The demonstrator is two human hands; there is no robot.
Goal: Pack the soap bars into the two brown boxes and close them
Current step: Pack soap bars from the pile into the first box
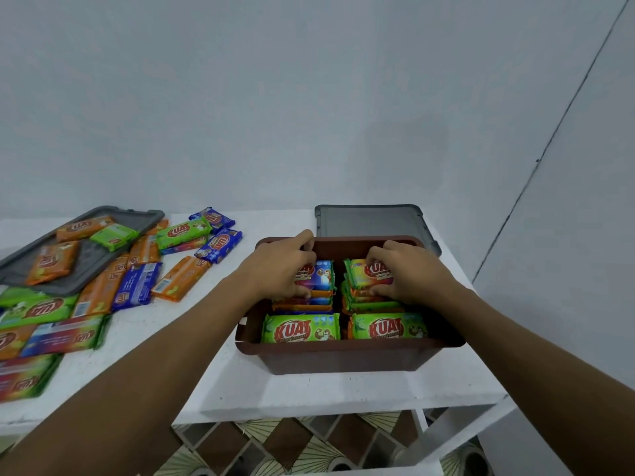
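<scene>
A brown box (347, 355) stands on the white table, holding several wrapped soap bars in four stacks. Two green bars (300, 329) (388, 326) lie on top at the near side. My left hand (281, 266) grips the purple-and-orange bar (321, 274) on the far left stack, thumb at its near edge. My right hand (405, 269) grips the yellow-green bar (360, 273) on the far right stack. A grey lid (371, 219) lies behind the box. Only one brown box is in view.
Loose soap bars (137, 283) in orange, blue and green are spread over the left of the table, some on a second grey lid (41, 269). The table's front edge (343, 407) is close below the box; patterned floor tiles show beneath. A pale wall stands behind.
</scene>
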